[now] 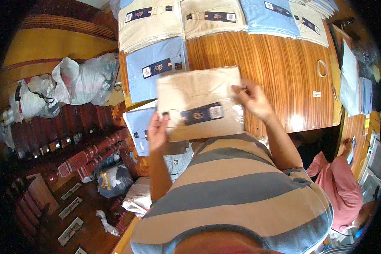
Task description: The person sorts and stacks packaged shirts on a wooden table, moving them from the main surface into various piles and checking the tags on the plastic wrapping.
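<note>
Between my two hands is a folded beige garment (199,93), flat in what looks like a clear plastic bag, held just over the table's near edge. A dark navy tag with a white label (203,113) lies across its lower part. My left hand (158,131) is closed on the lower left edge, thumb on top. At the upper right edge my right hand (253,99) has its fingers bent in and closed on the border; the fingertips are slightly blurred. Left of the garment, a folded blue garment (137,86) with a similar tag lies on the table.
Stacks of folded garments, beige (150,27) and blue (269,19), line the far side of the wooden table (283,76). A tape roll (321,68) lies at right. White plastic bags (82,80) stand at left. Another person in pink clothes (336,186) sits at lower right.
</note>
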`<state>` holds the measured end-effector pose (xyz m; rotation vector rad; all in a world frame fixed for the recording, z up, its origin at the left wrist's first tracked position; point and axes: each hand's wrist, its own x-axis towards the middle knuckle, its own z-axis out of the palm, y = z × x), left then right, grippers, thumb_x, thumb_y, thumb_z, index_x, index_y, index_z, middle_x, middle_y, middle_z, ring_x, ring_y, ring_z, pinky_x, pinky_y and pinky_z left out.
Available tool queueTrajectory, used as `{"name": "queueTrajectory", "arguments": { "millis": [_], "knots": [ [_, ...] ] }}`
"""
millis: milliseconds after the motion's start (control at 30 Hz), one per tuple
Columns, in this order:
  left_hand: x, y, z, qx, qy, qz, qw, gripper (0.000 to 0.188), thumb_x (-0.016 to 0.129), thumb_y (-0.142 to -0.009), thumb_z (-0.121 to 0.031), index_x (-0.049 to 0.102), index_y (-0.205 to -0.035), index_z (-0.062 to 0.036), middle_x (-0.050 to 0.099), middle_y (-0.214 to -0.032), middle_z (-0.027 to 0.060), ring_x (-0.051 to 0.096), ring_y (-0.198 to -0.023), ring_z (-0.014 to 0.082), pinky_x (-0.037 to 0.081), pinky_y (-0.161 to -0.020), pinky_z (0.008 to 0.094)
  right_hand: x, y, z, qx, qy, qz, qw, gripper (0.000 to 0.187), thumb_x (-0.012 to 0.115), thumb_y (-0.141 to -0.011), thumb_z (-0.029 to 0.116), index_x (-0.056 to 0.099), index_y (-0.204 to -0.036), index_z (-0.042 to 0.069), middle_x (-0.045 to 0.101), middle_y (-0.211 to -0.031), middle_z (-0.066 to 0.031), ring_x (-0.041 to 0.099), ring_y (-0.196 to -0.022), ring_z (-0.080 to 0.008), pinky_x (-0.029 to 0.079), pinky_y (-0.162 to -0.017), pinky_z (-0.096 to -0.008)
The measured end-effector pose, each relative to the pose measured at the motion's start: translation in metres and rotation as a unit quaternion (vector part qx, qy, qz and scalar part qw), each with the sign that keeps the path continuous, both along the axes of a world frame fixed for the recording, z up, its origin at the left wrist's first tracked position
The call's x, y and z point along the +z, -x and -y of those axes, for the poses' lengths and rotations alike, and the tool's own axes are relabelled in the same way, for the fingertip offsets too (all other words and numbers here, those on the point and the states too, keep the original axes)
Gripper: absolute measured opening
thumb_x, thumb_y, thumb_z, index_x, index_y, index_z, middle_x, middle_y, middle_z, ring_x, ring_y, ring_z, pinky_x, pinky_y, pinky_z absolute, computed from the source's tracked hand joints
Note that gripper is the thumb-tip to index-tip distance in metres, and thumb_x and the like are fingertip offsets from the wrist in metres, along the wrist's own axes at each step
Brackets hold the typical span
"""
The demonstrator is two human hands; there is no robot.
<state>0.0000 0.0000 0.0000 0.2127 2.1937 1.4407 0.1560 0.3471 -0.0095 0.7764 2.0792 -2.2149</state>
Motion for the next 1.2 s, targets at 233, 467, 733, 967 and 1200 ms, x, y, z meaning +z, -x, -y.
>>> {"name": "queueTrajectory", "arguments": {
  "millis": [233,467,733,967,1200],
  "knots": [
    [0.04,0.11,-0.029,0.037,-0.09,-0.089,0.991,0.029,0.06,-0.104,-0.02,0.062,-0.124,0.0004,0.071,-0.098,0.0075,0.063,-0.08,0.0094,0.05,-0.07,0.023,0.026,0.128,0.019,-0.057,-0.063,-0.166,0.983,0.035,0.064,-0.1,0.031,0.066,-0.104,-0.004,0.067,-0.075,-0.007,0.061,-0.057,-0.0093,0.048,-0.047,-0.0261],
    [-0.068,0.178,-0.004,0.08,0.154,-0.207,0.963,0.061,0.072,-0.092,-0.044,0.06,-0.128,0.0051,0.069,-0.114,0.0188,0.064,-0.101,0.0238,0.05,-0.09,0.0342,-0.03,0.209,0.006,0.08,-0.334,-0.006,0.939,0.063,0.051,-0.097,0.055,0.071,-0.081,-0.002,0.069,-0.076,-0.0282,0.07,-0.074,-0.0437,0.056,-0.07,-0.0504],
    [-0.059,0.167,-0.032,0.101,0.103,-0.18,0.973,0.056,0.07,-0.095,-0.041,0.06,-0.126,0.0043,0.066,-0.091,0.0125,0.06,-0.079,0.0211,0.05,-0.074,0.0371,-0.01,0.199,-0.036,0.046,-0.189,0.024,0.981,0.047,0.053,-0.1,0.041,0.071,-0.086,0.0,0.07,-0.069,-0.0179,0.071,-0.063,-0.0292,0.057,-0.065,-0.0406],
    [-0.039,0.152,-0.047,0.111,0.207,-0.363,0.902,0.055,0.064,-0.097,-0.036,0.055,-0.135,0.002,0.062,-0.128,0.0281,0.058,-0.122,0.0408,0.045,-0.103,0.0456,0.022,0.232,-0.007,0.048,-0.46,-0.211,0.862,0.022,0.067,-0.093,0.019,0.067,-0.105,0.001,0.066,-0.111,-0.0187,0.065,-0.107,-0.034,0.054,-0.09,-0.0439],
    [-0.022,0.159,-0.083,-0.028,0.266,-0.397,0.878,0.051,0.055,-0.102,-0.038,0.048,-0.151,-0.0261,0.034,-0.159,0.0209,0.038,-0.141,0.0467,0.035,-0.114,0.0535,-0.023,0.244,0.099,0.196,-0.541,-0.222,0.787,0.06,0.057,-0.095,0.051,0.055,-0.142,0.014,0.033,-0.162,-0.0115,0.017,-0.153,-0.043,0.009,-0.121,-0.0648]
  ]
}}
